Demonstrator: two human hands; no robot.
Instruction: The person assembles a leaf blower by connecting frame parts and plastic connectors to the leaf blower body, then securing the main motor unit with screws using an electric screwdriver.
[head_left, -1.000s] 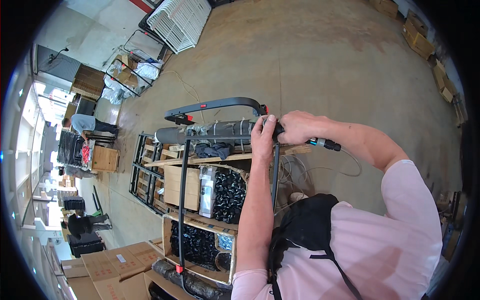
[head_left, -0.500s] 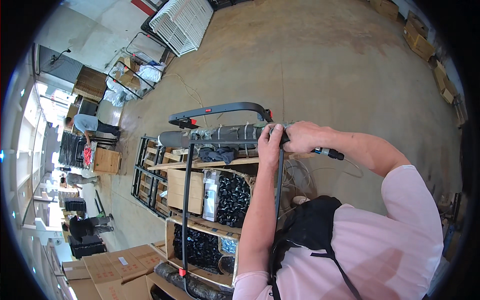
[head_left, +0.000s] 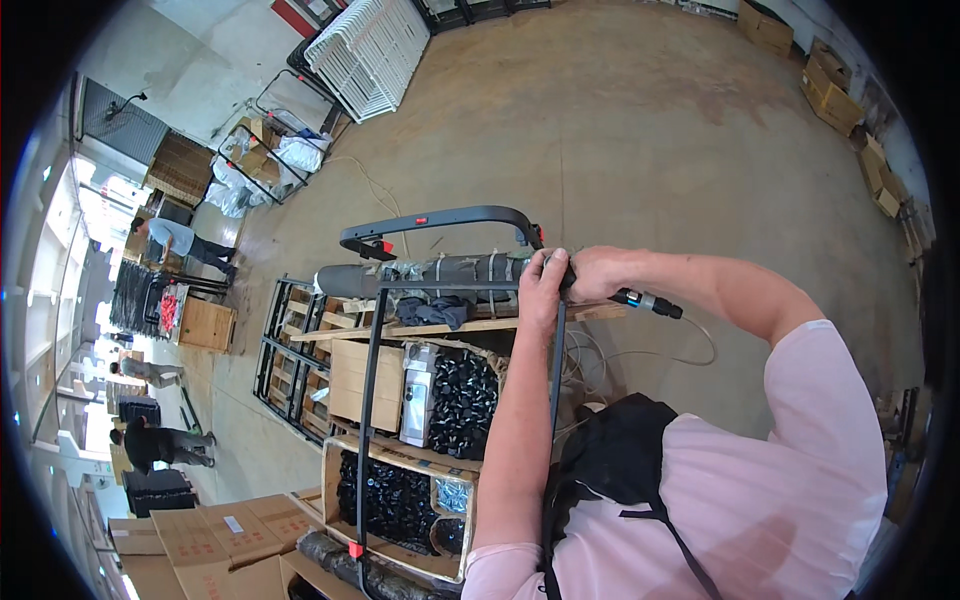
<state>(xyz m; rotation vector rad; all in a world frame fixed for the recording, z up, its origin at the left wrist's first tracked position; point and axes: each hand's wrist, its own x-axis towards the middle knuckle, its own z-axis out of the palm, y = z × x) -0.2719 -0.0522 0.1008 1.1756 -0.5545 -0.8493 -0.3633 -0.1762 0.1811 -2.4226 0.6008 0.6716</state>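
Observation:
In front of me is a black tubular metal frame (head_left: 371, 390) with red clips. My left hand (head_left: 543, 278) is closed around its corner, at the end of a padded grey support bar (head_left: 350, 281). Right beside it, my right hand (head_left: 598, 272) is wrapped around an air screwdriver, whose black-and-silver hose fitting (head_left: 652, 302) sticks out below. The tool's tip is hidden by my hands. A curved black bar (head_left: 465, 214) with red parts stands just beyond the support. A dark cloth (head_left: 432, 312) lies by the support bar.
Open boxes of small black parts (head_left: 465, 400) stand below the frame, with a metal case (head_left: 417, 395) beside them. Cardboard cartons (head_left: 225, 540) are at lower left. A thin hose (head_left: 690, 362) trails on the floor at right. Several people work at far left.
The view has shifted slightly. Both hands stay together at the frame corner, and the tool's hose end tilts a little. The person at the far left now stands more upright.

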